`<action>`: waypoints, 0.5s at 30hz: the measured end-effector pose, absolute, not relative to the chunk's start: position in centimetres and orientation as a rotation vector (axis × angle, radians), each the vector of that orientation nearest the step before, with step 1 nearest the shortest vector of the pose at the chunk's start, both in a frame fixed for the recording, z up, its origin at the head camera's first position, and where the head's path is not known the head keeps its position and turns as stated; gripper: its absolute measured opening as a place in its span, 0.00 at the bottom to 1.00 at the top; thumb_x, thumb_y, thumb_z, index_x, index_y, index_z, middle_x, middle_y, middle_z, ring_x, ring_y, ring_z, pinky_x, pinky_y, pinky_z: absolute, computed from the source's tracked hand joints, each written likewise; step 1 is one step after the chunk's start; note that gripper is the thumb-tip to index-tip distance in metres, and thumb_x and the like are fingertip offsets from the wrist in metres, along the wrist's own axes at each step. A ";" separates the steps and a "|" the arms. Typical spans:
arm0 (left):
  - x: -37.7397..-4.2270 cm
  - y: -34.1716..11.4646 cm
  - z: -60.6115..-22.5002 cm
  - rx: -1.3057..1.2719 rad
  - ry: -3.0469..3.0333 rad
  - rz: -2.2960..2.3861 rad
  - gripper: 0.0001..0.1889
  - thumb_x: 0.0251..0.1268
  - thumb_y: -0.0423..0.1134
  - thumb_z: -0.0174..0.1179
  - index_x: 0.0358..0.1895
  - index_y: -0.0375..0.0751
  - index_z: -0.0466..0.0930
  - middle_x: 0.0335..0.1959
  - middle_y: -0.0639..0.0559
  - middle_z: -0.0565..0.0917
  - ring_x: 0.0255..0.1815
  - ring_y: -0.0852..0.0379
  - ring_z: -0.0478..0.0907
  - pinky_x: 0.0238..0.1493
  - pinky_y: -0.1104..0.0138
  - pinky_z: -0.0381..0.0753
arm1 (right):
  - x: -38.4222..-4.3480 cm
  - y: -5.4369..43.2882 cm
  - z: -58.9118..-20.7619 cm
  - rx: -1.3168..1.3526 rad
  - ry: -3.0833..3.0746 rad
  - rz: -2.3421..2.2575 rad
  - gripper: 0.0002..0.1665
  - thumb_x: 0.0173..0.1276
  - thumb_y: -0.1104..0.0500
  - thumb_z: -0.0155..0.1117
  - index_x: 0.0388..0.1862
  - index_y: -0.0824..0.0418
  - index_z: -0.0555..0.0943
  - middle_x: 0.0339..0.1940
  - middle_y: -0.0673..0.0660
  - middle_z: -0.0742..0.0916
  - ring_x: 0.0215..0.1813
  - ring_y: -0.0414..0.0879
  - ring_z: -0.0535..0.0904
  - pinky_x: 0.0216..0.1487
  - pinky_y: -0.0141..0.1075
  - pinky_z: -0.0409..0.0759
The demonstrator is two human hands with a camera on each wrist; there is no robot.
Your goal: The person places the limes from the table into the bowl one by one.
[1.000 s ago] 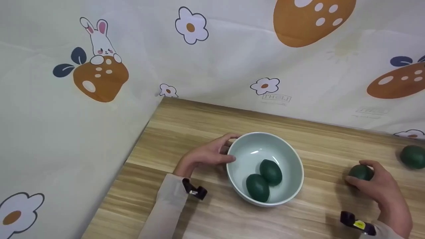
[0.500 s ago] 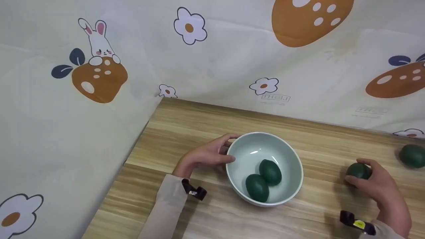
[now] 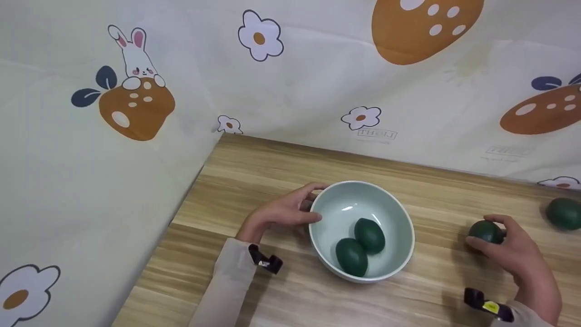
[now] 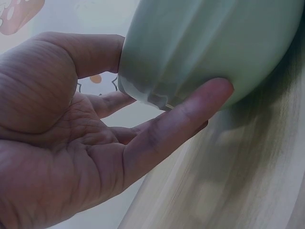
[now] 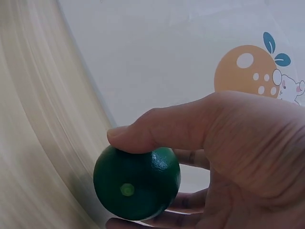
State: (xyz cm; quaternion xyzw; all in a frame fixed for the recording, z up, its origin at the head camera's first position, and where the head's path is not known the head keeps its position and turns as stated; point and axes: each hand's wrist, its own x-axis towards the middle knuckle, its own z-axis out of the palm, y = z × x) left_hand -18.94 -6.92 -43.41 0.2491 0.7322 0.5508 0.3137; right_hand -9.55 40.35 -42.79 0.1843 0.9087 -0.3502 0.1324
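A pale green bowl [image 3: 331,227] stands on the wooden table, holding two dark green avocados [image 3: 370,236]. My left hand [image 3: 286,211] grips the bowl's left side, thumb at the rim. In the left wrist view its fingers [image 4: 171,129] lie along the outer wall of the bowl [image 4: 200,47]. To the bowl's right, my right hand [image 3: 517,250] holds another avocado [image 3: 484,231] between thumb and fingers. The right wrist view shows this avocado [image 5: 136,183] with a light stem spot towards the camera; whether it touches the table I cannot tell.
One more avocado [image 3: 564,213] lies on the table [image 3: 254,159] at the far right. A printed cloth [image 3: 299,91] with flowers and strawberries hangs along the back and left table edges. Each wrist carries a black strap mount [image 3: 265,260].
My right hand has shifted a little to the left and away from me with the avocado in its grip. The left hand and the bowl stay in place.
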 end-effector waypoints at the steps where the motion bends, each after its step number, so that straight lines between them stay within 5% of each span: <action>1: -18.9 -7.0 -43.4 0.663 1.928 1.454 0.39 0.73 0.29 0.62 0.83 0.51 0.57 0.75 0.34 0.72 0.75 0.37 0.75 0.62 0.55 0.87 | -9.5 40.3 -42.7 0.517 2.645 -1.012 0.58 0.74 0.46 0.69 0.85 0.71 0.47 0.80 0.87 0.53 0.75 0.84 0.58 0.71 0.76 0.67; 6: -18.9 -7.0 -43.4 0.680 1.927 1.453 0.39 0.73 0.30 0.62 0.83 0.51 0.57 0.75 0.33 0.71 0.73 0.37 0.76 0.52 0.59 0.89 | -9.4 40.3 -42.6 0.454 2.673 -1.005 0.57 0.75 0.45 0.68 0.84 0.72 0.48 0.79 0.88 0.54 0.74 0.84 0.59 0.70 0.75 0.68; 15: -18.8 -7.0 -43.2 0.636 1.946 1.452 0.38 0.73 0.31 0.63 0.82 0.53 0.59 0.76 0.35 0.71 0.76 0.37 0.74 0.67 0.51 0.85 | -9.3 40.0 -42.4 0.421 2.677 -1.067 0.54 0.75 0.47 0.69 0.83 0.70 0.50 0.79 0.88 0.54 0.73 0.84 0.61 0.65 0.71 0.71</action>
